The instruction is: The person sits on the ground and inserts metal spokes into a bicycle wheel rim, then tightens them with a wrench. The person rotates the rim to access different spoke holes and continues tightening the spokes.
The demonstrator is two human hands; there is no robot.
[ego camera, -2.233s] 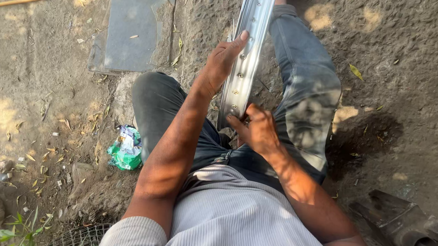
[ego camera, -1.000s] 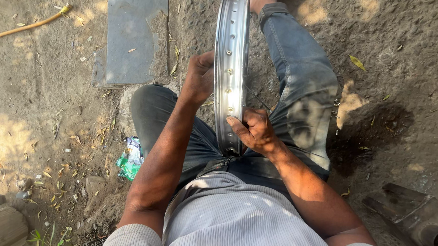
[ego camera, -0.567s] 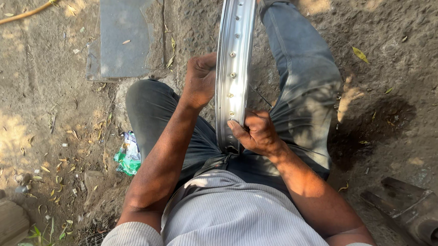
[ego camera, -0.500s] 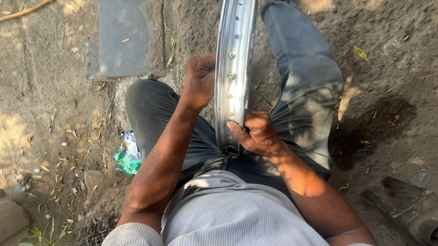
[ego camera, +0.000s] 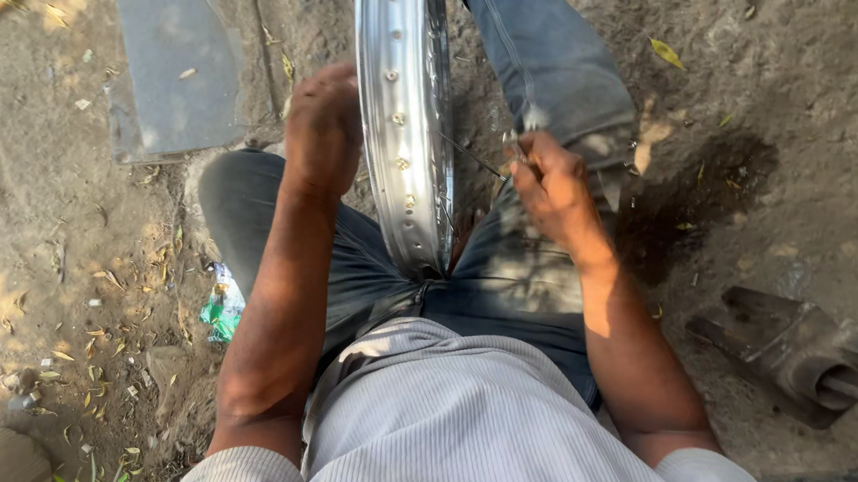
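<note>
Where the seated person's legs part, a shiny metal wheel rim point(ego camera: 402, 132) stands upright on edge, its lower curve wedged at the lap and its upper part running out of view at the top. The left hand point(ego camera: 323, 128) is curled against the rim's left flank, touching it near the row of spoke holes. The right hand point(ego camera: 549, 184) sits apart from the rim on its right side, its fingers pinched on a thin spoke point(ego camera: 473, 155) that slants toward the rim. The two hands are thus separated by the rim. A grey flat panel point(ego camera: 179, 57) lies on the dirt ground point(ego camera: 799, 84) at upper left; a green wrapper point(ego camera: 220, 308) lies beside the left thigh; a dark metal part point(ego camera: 800, 353) rests at right.
</note>
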